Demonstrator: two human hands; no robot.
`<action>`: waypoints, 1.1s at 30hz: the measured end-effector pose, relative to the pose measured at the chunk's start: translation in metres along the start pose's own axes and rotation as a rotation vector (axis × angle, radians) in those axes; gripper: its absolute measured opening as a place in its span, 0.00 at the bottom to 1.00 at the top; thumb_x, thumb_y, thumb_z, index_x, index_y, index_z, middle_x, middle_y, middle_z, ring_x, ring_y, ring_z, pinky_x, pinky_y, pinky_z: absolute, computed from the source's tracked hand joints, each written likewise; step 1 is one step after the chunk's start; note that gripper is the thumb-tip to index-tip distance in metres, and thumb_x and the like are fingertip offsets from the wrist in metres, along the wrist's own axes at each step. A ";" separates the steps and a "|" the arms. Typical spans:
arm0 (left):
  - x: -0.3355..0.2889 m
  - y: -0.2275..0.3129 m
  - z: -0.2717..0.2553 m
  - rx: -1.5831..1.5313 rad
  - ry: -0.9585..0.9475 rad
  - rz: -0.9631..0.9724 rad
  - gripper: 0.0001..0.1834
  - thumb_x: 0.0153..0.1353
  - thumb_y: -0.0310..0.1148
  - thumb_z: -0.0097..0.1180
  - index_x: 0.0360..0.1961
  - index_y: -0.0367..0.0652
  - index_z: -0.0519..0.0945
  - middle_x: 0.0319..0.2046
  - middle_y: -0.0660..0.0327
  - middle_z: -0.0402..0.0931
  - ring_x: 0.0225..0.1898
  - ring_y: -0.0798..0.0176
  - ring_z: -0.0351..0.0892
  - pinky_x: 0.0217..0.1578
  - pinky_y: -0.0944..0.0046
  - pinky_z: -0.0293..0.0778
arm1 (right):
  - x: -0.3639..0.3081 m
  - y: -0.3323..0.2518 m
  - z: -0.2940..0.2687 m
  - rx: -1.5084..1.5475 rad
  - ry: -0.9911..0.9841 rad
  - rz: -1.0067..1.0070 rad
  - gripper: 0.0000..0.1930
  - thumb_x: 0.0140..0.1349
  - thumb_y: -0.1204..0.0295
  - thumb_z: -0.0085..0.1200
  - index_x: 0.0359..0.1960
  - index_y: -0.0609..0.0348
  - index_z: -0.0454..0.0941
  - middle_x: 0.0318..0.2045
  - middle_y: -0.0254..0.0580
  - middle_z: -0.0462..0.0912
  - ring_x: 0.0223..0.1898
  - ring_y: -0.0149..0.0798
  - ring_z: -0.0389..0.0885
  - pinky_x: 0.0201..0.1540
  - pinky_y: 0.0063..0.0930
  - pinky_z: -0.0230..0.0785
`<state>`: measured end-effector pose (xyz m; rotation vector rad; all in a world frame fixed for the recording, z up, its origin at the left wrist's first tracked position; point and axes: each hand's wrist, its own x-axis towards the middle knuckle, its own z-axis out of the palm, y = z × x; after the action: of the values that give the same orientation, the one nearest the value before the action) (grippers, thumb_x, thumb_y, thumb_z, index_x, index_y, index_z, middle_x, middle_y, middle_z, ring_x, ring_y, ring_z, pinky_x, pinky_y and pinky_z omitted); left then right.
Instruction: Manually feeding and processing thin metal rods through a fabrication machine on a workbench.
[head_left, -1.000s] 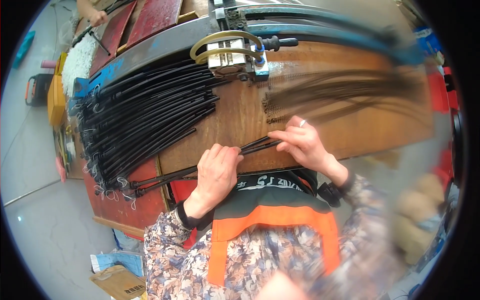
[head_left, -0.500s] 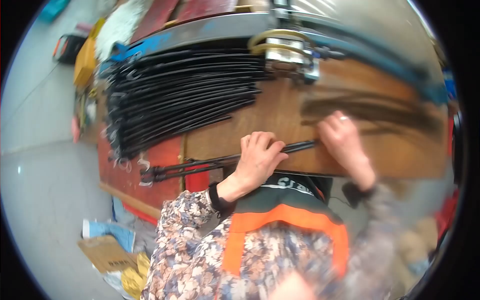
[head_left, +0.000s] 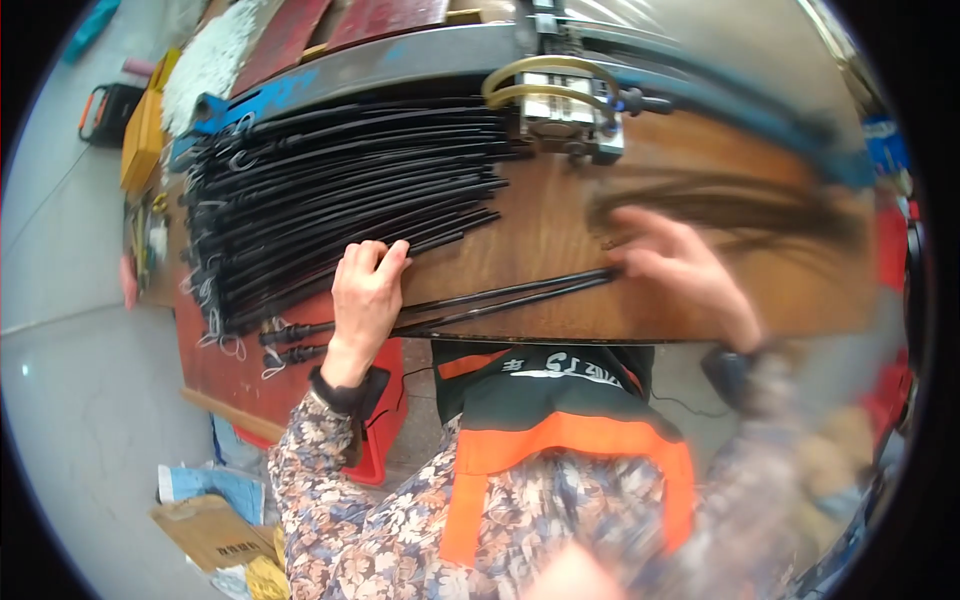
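My left hand (head_left: 367,298) is closed at the near edge of a pile of thin black rods (head_left: 340,195), its fingers curled over the nearest rod. Beneath its wrist side, two loose black rods (head_left: 500,294) lie slantwise along the table's front edge, their thicker ends with white loops to the left. My right hand (head_left: 685,265), smeared by motion, has its thumb and fingers apart by the right tips of those two rods. Just beyond it lies a blurred bundle of thin brownish strands (head_left: 730,205).
A metal clamp-like device (head_left: 565,115) with a yellowish hose stands at the table's back, beside a blue-grey rail (head_left: 400,62). The wooden tabletop (head_left: 560,220) adjoins a red surface (head_left: 240,365) on the left. A red container (head_left: 375,440) sits below the front edge.
My left hand has let go of the two loose rods and moved left to the pile's near edge. The loose rods have spread slightly apart. My right hand has opened near their tips.
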<state>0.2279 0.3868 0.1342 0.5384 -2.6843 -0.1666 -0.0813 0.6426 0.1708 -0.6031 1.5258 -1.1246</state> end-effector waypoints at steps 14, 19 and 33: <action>0.039 0.108 0.030 -0.145 -0.149 0.162 0.13 0.59 0.32 0.63 0.46 0.53 0.80 0.24 0.64 0.67 0.27 0.61 0.71 0.24 0.62 0.72 | 0.005 0.041 0.015 -0.889 0.298 -0.455 0.14 0.59 0.71 0.65 0.47 0.55 0.79 0.23 0.50 0.80 0.22 0.51 0.80 0.25 0.41 0.70; 0.039 0.117 0.028 -0.183 -0.132 0.158 0.13 0.58 0.33 0.64 0.45 0.50 0.82 0.24 0.64 0.67 0.27 0.61 0.71 0.24 0.62 0.72 | 0.004 0.036 0.016 -0.711 0.252 -0.575 0.19 0.54 0.70 0.68 0.49 0.52 0.83 0.21 0.44 0.77 0.24 0.46 0.76 0.30 0.40 0.68; 0.028 0.126 0.024 -0.292 -0.186 0.211 0.12 0.57 0.31 0.64 0.43 0.46 0.82 0.25 0.65 0.69 0.31 0.60 0.73 0.32 0.59 0.70 | -0.008 0.047 0.017 -1.064 0.376 -1.036 0.18 0.51 0.72 0.68 0.45 0.56 0.85 0.23 0.33 0.75 0.27 0.43 0.74 0.32 0.36 0.66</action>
<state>0.1510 0.4925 0.1467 0.1549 -2.8016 -0.5625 -0.0538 0.6634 0.1340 -2.1802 2.1762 -1.0819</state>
